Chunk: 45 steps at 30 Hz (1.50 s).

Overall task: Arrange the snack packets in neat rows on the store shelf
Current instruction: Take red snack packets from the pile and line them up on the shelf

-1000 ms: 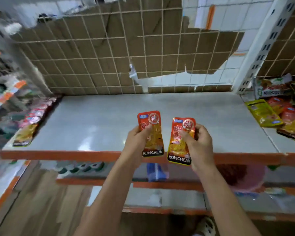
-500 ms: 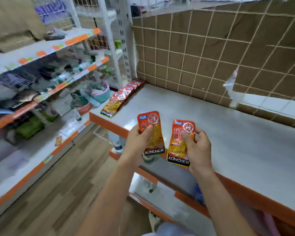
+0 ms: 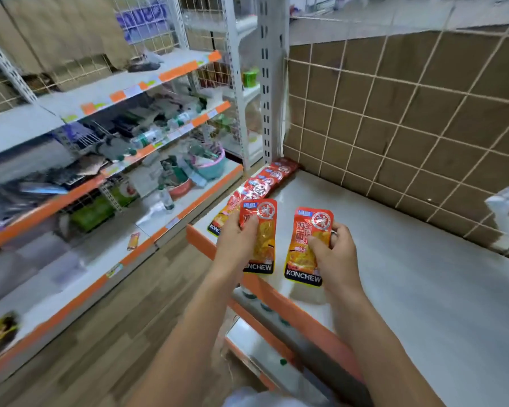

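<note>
My left hand (image 3: 237,245) pinches an orange-red KONCHEW snack packet (image 3: 262,230) by its left edge. My right hand (image 3: 334,254) pinches a second, matching packet (image 3: 306,245) by its right side. Both packets hang upright, side by side, just above the front left corner of the white shelf (image 3: 394,274). A row of several like packets (image 3: 262,183) lies overlapping along the shelf's left edge, running back to the wall; my left hand covers its nearest end.
An orange strip (image 3: 276,298) lines the shelf's front edge. Brown cardboard behind a wire grid (image 3: 409,113) backs the shelf. A white upright post (image 3: 269,83) stands at its back left corner. Across the wooden-floor aisle (image 3: 115,318) stand cluttered shelves (image 3: 115,142).
The view has swung left, from the shelf's middle to its left end. Both hands keep their packets and now hang close to the row at the left edge.
</note>
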{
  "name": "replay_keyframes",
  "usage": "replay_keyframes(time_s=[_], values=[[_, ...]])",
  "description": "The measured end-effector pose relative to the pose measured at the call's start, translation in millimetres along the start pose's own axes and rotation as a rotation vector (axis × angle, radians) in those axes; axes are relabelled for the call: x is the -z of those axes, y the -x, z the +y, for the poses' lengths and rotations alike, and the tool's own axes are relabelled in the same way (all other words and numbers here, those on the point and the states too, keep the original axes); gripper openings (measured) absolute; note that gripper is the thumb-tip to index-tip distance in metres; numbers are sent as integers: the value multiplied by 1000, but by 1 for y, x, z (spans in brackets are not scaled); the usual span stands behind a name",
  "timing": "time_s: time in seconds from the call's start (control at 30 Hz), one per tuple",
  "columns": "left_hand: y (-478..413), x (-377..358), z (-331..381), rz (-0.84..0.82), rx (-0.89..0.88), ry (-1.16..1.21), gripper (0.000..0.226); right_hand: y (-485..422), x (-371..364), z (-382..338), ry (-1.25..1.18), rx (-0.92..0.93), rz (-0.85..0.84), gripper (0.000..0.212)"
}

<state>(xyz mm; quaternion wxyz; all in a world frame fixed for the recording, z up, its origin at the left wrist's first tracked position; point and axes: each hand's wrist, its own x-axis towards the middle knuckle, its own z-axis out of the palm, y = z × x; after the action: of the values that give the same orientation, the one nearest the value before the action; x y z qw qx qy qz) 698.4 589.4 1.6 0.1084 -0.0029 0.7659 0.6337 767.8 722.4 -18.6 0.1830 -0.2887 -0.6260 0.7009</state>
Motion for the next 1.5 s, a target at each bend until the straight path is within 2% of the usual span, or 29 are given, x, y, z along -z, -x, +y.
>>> replay_keyframes(time_s=[0.1, 0.2, 0.5, 0.83, 1.0, 1.2, 1.33, 1.5], values=[[-22, 17, 1, 17, -26, -110, 22, -11, -17, 3, 42, 4, -3, 30], [-48, 36, 4, -40, -75, -267, 30, -22, -33, 5, 63, 0, 27, 28], [-106, 68, 7, -336, -146, -578, 23, -43, -81, 7, 111, -17, 207, 30], [-149, 84, -4, -568, -224, -407, 6, -50, -107, 16, 117, -18, 454, 32], [-161, 84, -4, -617, -144, -222, 3, -53, -113, 17, 140, -24, 537, 34], [-186, 62, 11, -654, -149, -77, 8, -66, -112, 9, 202, -24, 561, 46], [-199, 40, 19, -643, -141, -35, 7, -91, -106, -7, 302, -7, 581, 64], [-219, 10, 25, -541, -166, -96, 11, -128, -105, -23, 501, 11, 579, 42]])
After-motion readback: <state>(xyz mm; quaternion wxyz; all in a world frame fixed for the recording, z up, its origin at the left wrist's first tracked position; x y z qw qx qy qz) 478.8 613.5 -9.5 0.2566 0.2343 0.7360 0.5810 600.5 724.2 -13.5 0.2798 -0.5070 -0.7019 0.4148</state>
